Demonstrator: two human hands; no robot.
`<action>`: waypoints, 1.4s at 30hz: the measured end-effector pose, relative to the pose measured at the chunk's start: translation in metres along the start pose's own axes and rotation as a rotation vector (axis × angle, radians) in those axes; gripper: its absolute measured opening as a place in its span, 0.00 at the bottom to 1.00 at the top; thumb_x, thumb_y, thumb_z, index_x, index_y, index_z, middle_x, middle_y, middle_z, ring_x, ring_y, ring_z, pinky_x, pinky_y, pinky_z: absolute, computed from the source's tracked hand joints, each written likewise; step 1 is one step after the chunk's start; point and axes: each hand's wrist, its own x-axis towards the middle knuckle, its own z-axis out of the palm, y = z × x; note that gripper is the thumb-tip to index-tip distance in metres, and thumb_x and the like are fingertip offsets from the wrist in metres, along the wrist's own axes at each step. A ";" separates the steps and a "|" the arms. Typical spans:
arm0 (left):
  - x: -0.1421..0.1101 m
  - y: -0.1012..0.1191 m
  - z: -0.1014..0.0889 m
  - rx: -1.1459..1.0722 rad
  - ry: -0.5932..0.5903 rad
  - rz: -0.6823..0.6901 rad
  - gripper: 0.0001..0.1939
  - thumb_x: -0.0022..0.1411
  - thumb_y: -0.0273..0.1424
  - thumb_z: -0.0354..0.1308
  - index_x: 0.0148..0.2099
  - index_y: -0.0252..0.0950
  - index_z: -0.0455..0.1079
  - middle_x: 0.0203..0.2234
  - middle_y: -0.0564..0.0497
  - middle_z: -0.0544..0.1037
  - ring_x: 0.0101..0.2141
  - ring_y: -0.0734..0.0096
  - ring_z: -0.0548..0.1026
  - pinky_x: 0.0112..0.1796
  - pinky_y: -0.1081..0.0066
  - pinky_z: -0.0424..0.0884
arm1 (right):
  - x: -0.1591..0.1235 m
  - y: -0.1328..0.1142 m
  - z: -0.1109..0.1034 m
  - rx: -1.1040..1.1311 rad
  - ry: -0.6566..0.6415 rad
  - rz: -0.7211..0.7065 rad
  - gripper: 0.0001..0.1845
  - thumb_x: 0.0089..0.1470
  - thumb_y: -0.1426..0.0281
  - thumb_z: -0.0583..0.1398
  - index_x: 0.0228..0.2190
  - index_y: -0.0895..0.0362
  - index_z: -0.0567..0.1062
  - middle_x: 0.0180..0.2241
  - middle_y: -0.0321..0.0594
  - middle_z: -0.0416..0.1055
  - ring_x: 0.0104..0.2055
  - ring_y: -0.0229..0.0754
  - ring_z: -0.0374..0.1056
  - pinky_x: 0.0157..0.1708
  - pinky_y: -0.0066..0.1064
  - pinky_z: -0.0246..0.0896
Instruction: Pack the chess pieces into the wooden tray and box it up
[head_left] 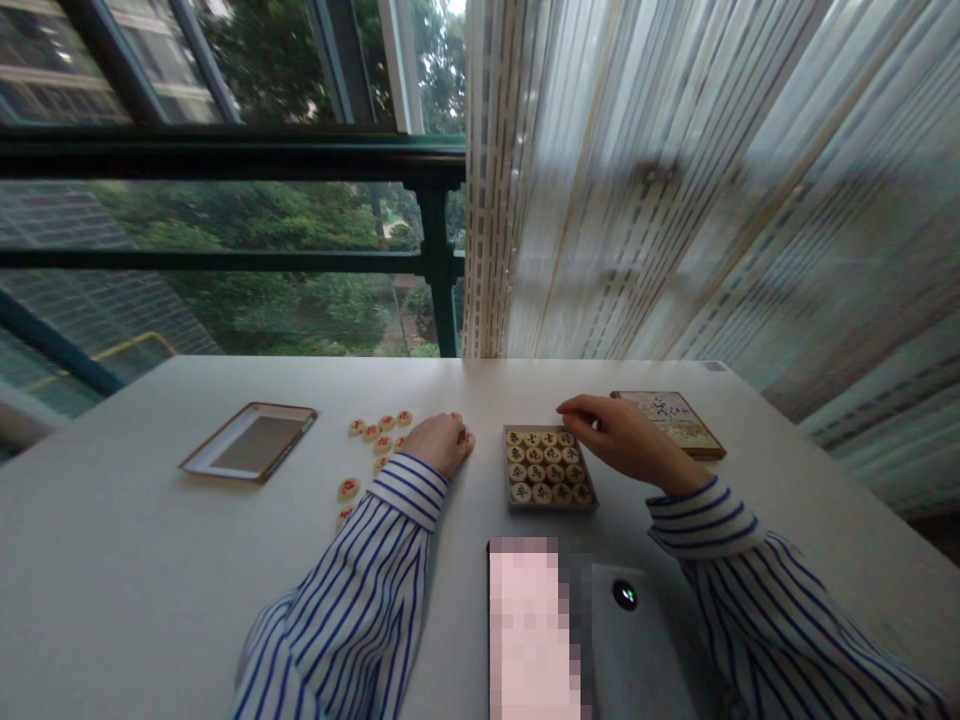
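My left hand point(441, 444) has its fingers curled down on a red-lettered xiangqi piece point(469, 441), which peeks out at the fingertips. Another red piece point(456, 416) lies just behind the knuckles. More red pieces point(382, 443) are scattered left of the hand, some partly covered by it and its sleeve. A shallow square box point(553, 508) holds rows of black-lettered xiangqi pieces point(535, 471). Over the box's far right corner hovers my right hand point(626, 440), fingers bent loosely and thumb apart, with nothing visible in it.
At the left lies an open shallow tray or lid point(259, 478). A decorated flat box point(679, 425) sits behind my right hand. Closer in are a phone with a blurred screen point(529, 630) and a grey device point(637, 640). Window railing and a striped curtain point(637, 200) border the white table point(150, 560).
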 end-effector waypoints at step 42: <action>-0.030 0.047 -0.035 -0.546 0.232 0.388 0.11 0.53 0.34 0.57 0.40 0.36 0.69 0.28 0.52 0.75 0.29 0.73 0.71 0.32 0.72 0.67 | -0.002 -0.031 -0.001 0.374 -0.077 0.031 0.13 0.51 0.62 0.56 0.32 0.59 0.73 0.27 0.38 0.72 0.26 0.35 0.65 0.25 0.26 0.60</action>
